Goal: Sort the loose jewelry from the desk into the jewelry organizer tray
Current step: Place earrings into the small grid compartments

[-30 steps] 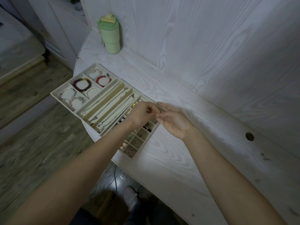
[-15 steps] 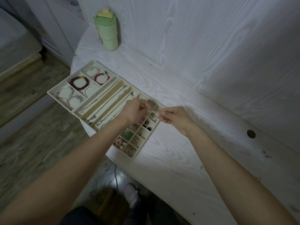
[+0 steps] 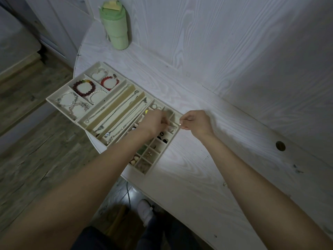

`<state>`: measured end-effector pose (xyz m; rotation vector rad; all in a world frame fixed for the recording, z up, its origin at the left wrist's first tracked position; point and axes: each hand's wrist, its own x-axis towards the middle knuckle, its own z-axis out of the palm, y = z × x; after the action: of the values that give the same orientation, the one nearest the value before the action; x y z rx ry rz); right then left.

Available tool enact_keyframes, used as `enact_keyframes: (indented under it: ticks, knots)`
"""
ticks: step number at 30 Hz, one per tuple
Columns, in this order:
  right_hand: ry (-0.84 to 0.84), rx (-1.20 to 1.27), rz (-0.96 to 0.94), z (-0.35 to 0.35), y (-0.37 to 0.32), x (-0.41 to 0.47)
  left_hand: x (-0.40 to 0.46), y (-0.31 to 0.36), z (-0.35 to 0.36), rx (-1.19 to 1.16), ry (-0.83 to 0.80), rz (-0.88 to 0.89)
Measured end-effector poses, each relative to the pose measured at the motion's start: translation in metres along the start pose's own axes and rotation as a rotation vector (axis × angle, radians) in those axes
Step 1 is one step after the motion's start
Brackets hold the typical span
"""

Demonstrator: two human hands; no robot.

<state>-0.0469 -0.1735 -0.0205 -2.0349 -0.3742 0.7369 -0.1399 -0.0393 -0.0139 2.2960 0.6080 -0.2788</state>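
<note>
The cream organizer tray [image 3: 54, 103] lies at the desk's left end and sticks out past the edge. It holds bead bracelets [image 3: 83, 87], chains [image 3: 119, 112] in long slots and small pieces in a grid of little compartments [image 3: 153, 156]. My left hand [image 3: 153, 123] hovers over the upper grid with its fingertips pinched on a small pale piece, which is blurred. My right hand [image 3: 197, 123] is at the tray's right rim. It pinches a tiny shiny earring [image 3: 179, 124] between thumb and forefinger.
A green tumbler [image 3: 116, 27] stands at the back left by the wall panel. The white desk [image 3: 207, 177] has a cable hole [image 3: 280, 146] at the right and a tiny loose piece [image 3: 224, 184] near my right forearm. Wooden floor and a white shoe [image 3: 146, 210] show below.
My hands were joined on one small item above the grid. They have drawn apart, the right toward the tray's rim and the left lower over the compartments.
</note>
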Motion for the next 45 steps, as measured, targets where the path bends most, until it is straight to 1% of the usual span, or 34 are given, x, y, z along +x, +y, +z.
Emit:
enact_keyframes:
  ticks: [4,8,18,23,27,29,31,33,39,42,45]
  knots:
    - [-0.029,-0.260,-0.092,0.004,-0.002,0.004,0.010,0.000,0.011,0.128,-0.040,0.018]
    - [-0.073,-0.409,-0.116,0.008,-0.001,0.010,0.014,-0.004,0.019,0.202,-0.022,0.031]
    - [-0.101,-0.496,-0.066,0.016,-0.003,0.013,0.022,-0.004,0.021,0.297,0.014,0.058]
    - [-0.129,-0.503,-0.020,0.018,-0.007,0.014,0.018,-0.005,0.019,0.264,-0.031,0.077]
    - [-0.185,-0.527,0.010,0.017,-0.016,0.015,0.011,-0.010,0.014,0.199,0.022,0.076]
    - [-0.258,-0.568,0.016,0.015,-0.021,0.016,0.007,-0.016,0.011,0.207,0.049,0.085]
    - [-0.332,-0.634,0.006,0.015,-0.024,0.018,0.004,-0.021,0.011,0.245,0.042,0.111]
    - [-0.356,-0.696,-0.019,0.018,-0.024,0.023,0.001,-0.023,0.011,0.277,0.015,0.115]
    - [-0.319,-0.981,-0.147,0.026,-0.023,0.028,0.000,-0.027,0.011,0.315,0.010,0.135]
    - [-0.320,-1.029,-0.189,0.027,-0.021,0.029,0.000,-0.027,0.011,0.301,0.008,0.130]
    - [-0.317,-1.001,-0.218,0.028,-0.016,0.028,-0.001,-0.028,0.011,0.294,0.001,0.131]
